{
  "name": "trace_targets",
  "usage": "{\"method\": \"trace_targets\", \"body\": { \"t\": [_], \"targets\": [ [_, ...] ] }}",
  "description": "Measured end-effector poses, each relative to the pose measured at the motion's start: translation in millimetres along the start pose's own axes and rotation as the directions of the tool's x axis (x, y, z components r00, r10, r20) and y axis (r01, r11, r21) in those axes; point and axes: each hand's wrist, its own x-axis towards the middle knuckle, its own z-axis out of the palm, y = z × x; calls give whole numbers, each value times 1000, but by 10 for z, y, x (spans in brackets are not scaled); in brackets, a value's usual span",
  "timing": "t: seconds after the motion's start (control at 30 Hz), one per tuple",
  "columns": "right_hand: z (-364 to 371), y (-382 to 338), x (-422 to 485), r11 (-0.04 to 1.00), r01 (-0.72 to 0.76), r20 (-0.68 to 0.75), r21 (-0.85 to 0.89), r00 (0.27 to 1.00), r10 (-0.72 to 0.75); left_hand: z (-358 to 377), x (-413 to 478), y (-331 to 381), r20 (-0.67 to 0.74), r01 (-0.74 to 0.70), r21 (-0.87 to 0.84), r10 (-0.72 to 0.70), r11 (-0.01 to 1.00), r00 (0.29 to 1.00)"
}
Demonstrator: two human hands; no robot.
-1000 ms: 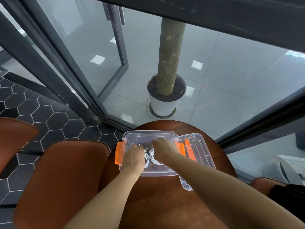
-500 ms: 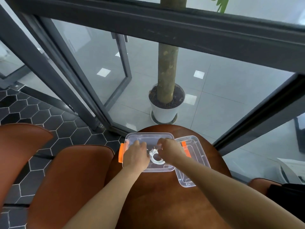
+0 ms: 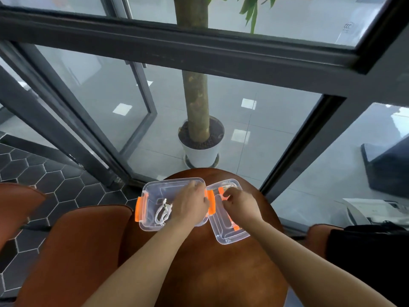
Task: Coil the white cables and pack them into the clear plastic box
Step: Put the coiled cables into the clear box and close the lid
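A coiled white cable (image 3: 163,213) is seen lying on the floor of the clear plastic box (image 3: 152,191), in its left half, so at least part of the packing appears to be done. Whether a second cable lies under the hand cannot be told — the right half of the box is covered. No loose cable is seen on the round wooden table (image 3: 208,273) around the box. The lid (image 3: 230,234), clear with orange fittings, rests on the table just beside the box on its right, touching or overlapping the box's right orange latch (image 3: 211,202). What seems left, as a judgement, is the fitting of the lid and the closing of the latches.

The left hand (image 3: 190,203) is laid palm down over the right side of the box, fingers together and curled over its far right rim, apparently steadying it; a firm clamp cannot be confirmed. The right hand (image 3: 240,203) is placed over the lid, its fingers bent and slightly spread near the lid's orange strip — whether the lid is gripped cannot be told. Both forearms are extended from the near edge across the table.

Brown chairs (image 3: 73,251) stand to the left, and a potted tree (image 3: 200,138) is seen beyond the glass.
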Motion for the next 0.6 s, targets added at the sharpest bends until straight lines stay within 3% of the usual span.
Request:
{"method": "trace_targets", "body": {
  "t": [0.3, 0.6],
  "targets": [
    [96, 799, -261, 940, -322, 77, 112, 946, 315, 228, 165, 417, 65, -99, -45, 102, 994, 993],
    [613, 1271, -300, 721, -616, 157, 317, 784, 601, 682, 729, 567, 216, -209, 61, 192, 976, 958]
  ]
}}
